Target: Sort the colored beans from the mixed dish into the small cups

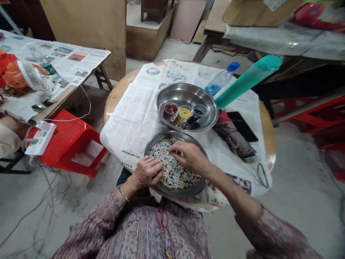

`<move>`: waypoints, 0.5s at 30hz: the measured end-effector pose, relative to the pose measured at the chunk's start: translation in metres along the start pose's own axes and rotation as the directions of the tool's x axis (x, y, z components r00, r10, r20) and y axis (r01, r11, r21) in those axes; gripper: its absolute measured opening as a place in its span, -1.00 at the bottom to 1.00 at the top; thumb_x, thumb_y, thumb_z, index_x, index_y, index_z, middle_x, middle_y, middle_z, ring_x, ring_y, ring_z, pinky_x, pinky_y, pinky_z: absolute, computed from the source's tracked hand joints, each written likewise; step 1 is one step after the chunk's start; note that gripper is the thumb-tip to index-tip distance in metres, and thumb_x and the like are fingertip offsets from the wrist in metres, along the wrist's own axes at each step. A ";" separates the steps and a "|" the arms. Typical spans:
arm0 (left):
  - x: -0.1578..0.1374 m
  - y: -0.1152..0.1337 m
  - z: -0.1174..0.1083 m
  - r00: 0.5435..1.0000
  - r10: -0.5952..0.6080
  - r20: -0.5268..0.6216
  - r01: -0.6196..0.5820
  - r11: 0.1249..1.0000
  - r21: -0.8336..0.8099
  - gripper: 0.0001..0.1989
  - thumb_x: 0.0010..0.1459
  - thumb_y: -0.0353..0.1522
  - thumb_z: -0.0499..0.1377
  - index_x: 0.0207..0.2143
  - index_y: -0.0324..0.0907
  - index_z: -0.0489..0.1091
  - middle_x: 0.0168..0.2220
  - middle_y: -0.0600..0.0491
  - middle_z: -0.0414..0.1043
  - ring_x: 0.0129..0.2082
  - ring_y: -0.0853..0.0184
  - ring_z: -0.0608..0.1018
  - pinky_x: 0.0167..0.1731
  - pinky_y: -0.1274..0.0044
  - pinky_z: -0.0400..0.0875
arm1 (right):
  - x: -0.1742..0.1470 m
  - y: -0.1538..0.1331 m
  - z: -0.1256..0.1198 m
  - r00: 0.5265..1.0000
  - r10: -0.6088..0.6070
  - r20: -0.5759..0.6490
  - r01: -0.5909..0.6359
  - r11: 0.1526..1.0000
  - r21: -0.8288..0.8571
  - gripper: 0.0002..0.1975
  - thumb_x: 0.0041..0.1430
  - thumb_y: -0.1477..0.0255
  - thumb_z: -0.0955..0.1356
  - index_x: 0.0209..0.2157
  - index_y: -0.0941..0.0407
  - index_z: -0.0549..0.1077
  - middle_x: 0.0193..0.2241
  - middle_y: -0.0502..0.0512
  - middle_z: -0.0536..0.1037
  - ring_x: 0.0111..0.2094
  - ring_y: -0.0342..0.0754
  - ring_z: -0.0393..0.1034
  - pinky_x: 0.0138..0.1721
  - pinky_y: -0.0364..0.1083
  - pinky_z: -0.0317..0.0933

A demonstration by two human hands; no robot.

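A steel basin (199, 187) close to my body holds a layer of small bead-like pieces (169, 169), mostly white with yellow and dark ones mixed in. My left hand (149, 171) rests at the basin's left rim, fingers curled together; what they hold, if anything, is hidden. Over the pieces, my right hand (190, 155) has its thumb and fingers pinched, and I cannot make out anything between them. Just behind stands a wider steel basin (185, 91). Inside it are a cup of dark red pieces (171, 109), a cup of yellow pieces (184, 113) and a cup of black pieces (198, 113).
Newspaper (129, 118) covers the round table (111, 99). Right of the basins are a plastic bottle (221, 79), a green tube (248, 82), a crumpled cloth (234, 136) and a dark flat object (242, 126). A red stool (71, 138) with a power strip (40, 138) stands left.
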State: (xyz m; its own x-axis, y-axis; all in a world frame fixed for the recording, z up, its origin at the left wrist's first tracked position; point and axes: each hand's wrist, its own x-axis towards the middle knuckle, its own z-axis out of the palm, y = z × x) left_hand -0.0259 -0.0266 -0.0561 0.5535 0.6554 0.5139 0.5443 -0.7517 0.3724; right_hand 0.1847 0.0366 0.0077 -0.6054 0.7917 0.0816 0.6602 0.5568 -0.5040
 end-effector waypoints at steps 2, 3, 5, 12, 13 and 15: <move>0.001 0.001 -0.001 1.000 0.001 0.001 -0.001 1.000 0.002 -0.79 0.31 -0.38 0.01 -0.40 -0.18 0.34 -0.46 0.04 0.42 -0.41 0.32 0.44 -0.29 0.42 0.30 | -0.031 -0.011 0.023 0.993 -0.075 0.090 0.071 0.996 0.047 -0.86 0.26 0.48 0.30 -0.29 0.08 0.53 -0.34 0.09 0.57 -0.29 -0.06 0.44 -0.24 -0.09 0.27; 0.001 0.001 -0.002 1.000 -0.002 0.003 0.002 1.000 0.006 -0.78 0.31 -0.38 0.01 -0.40 -0.18 0.34 -0.46 0.04 0.42 -0.42 0.32 0.44 -0.29 0.43 0.30 | -0.042 -0.015 0.033 0.986 -0.102 0.135 0.095 0.994 0.054 -0.87 0.26 0.48 0.31 -0.28 0.08 0.53 -0.34 0.08 0.56 -0.29 -0.07 0.43 -0.27 -0.10 0.27; 0.002 0.002 -0.002 1.000 -0.014 0.001 0.014 1.000 0.017 -0.77 0.31 -0.38 0.01 -0.41 -0.18 0.35 -0.47 0.04 0.41 -0.42 0.32 0.43 -0.29 0.43 0.30 | -0.052 -0.020 0.050 0.964 -0.178 0.199 0.175 0.984 0.035 -0.86 0.26 0.49 0.31 -0.31 0.08 0.52 -0.36 0.07 0.55 -0.29 -0.07 0.41 -0.28 -0.11 0.26; 0.005 0.004 -0.004 1.000 -0.022 -0.016 0.023 0.999 0.035 -0.77 0.30 -0.41 0.02 -0.44 -0.17 0.32 -0.49 0.05 0.39 -0.43 0.33 0.43 -0.27 0.44 0.31 | -0.023 0.013 0.040 0.994 0.022 -0.102 -0.037 0.988 -0.149 -0.76 0.30 0.53 0.23 -0.19 0.09 0.53 -0.23 0.17 0.53 -0.13 0.04 0.37 -0.09 -0.01 0.30; 0.005 0.004 -0.004 1.000 -0.020 -0.022 0.021 0.999 0.034 -0.77 0.30 -0.41 0.02 -0.44 -0.17 0.32 -0.49 0.05 0.38 -0.43 0.33 0.43 -0.27 0.44 0.32 | -0.017 0.017 0.036 0.983 0.077 -0.165 -0.102 0.984 -0.149 -0.75 0.31 0.51 0.23 -0.14 0.08 0.52 -0.18 0.19 0.53 -0.09 0.06 0.36 -0.05 0.01 0.30; 0.006 0.004 -0.004 0.999 -0.016 -0.033 0.017 0.999 0.034 -0.78 0.29 -0.42 0.03 -0.45 -0.17 0.32 -0.50 0.06 0.38 -0.43 0.33 0.43 -0.27 0.44 0.32 | -0.008 0.021 0.033 0.950 0.180 -0.256 -0.225 0.962 -0.157 -0.74 0.32 0.43 0.24 -0.06 0.09 0.50 -0.12 0.22 0.50 -0.03 0.12 0.33 -0.01 0.07 0.29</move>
State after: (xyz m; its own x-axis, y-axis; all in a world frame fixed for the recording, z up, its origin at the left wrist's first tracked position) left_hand -0.0228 -0.0264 -0.0484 0.5237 0.6646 0.5329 0.5749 -0.7374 0.3546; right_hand 0.1886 0.0341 -0.0320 -0.3422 0.9166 0.2067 0.8409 0.3969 -0.3680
